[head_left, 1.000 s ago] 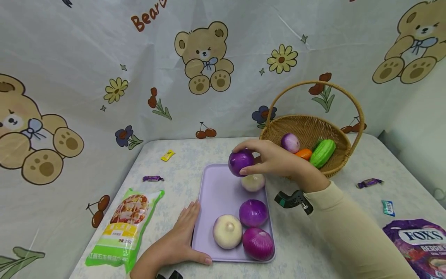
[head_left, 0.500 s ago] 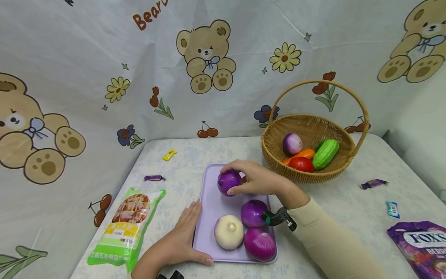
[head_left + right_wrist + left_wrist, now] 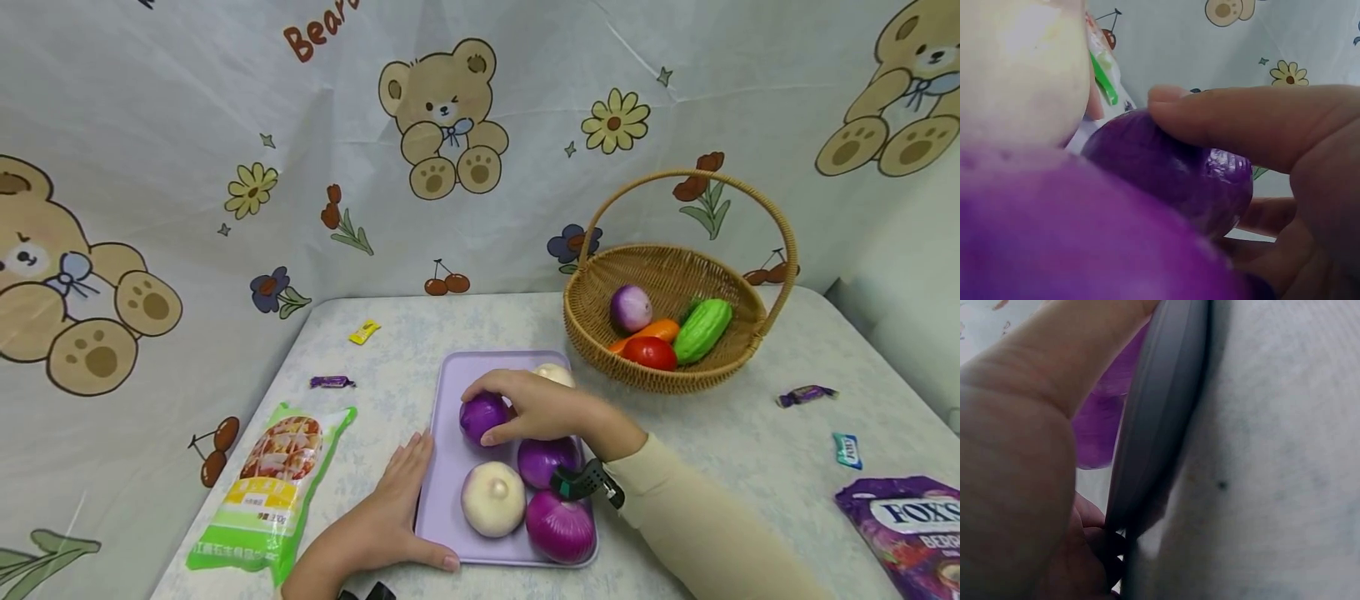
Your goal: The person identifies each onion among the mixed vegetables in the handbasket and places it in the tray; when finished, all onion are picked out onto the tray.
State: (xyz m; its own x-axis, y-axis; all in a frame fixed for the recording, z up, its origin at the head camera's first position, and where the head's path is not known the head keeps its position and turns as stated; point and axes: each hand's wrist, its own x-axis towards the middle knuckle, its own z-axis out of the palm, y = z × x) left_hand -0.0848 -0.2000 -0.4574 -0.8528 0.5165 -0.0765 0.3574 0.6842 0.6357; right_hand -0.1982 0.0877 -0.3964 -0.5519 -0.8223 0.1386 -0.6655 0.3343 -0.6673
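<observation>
1. Left hand (image 3: 390, 521): flat, fingers straight, against the lilac tray's (image 3: 450, 467) left rim; the left wrist view shows only that rim.
2. Right hand (image 3: 540, 408): fingers curled round a purple onion (image 3: 483, 415) on the tray; the right wrist view confirms thumb contact.

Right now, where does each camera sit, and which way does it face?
Head: high, looking forward and down at the tray; both forearms show.
Left wrist: at table level beside the left hand, facing the tray's edge.
Right wrist: under the right hand, facing the purple onion it grips.
Shared: the head view and the right wrist view both show this onion.
</observation>
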